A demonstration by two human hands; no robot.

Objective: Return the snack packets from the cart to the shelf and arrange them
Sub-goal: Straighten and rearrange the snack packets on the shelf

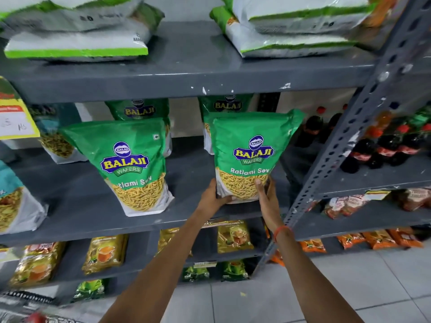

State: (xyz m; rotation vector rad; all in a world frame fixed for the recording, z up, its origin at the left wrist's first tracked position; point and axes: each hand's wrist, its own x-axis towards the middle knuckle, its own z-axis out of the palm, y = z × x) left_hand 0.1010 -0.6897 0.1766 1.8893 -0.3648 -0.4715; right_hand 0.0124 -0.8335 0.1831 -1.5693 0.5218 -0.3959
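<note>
A green Ratlami Sev packet [251, 155] stands upright on the middle grey shelf [77, 197], at its right end. My left hand [213, 198] grips its lower left corner and my right hand [267, 197] presses against its lower right side. A second green Ratlami Sev packet [130, 164] stands tilted to the left of it, untouched. Two more of the same green packets [140, 110] stand behind, partly hidden. The cart shows only as a blurred edge [30, 308] at the bottom left.
White and green bags [77, 43] lie on the top shelf. Yellow and green pouches [105, 252] fill the lower shelves. A perforated grey upright [363, 117] stands right of my hands, with dark soda bottles [384, 145] and orange packs beyond. Tiled floor lies below.
</note>
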